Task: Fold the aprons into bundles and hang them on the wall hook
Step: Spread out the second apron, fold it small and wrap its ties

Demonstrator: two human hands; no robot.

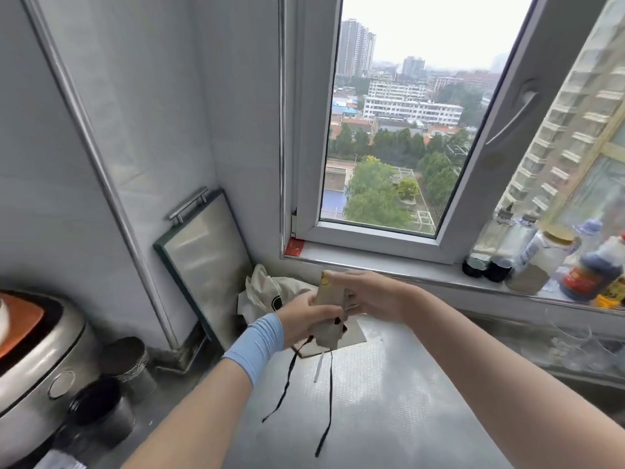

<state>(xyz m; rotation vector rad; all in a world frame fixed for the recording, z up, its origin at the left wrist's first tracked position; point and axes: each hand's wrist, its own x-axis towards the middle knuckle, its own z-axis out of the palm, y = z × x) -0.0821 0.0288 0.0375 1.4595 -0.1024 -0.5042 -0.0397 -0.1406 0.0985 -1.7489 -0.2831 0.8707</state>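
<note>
Left hand [304, 321] at 7 o'clock and right hand [368, 296] at 2 curl their fingers round the folded apron [326, 290] so it cannot open. Its black strings [330, 394] dangle, maybe for tying.

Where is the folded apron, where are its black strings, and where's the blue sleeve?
folded apron [326, 294], head view, beige upper part of the bundle.
black strings [331, 390], head view, on the longer hanging string.
blue sleeve [255, 345], head view, its middle.
</note>
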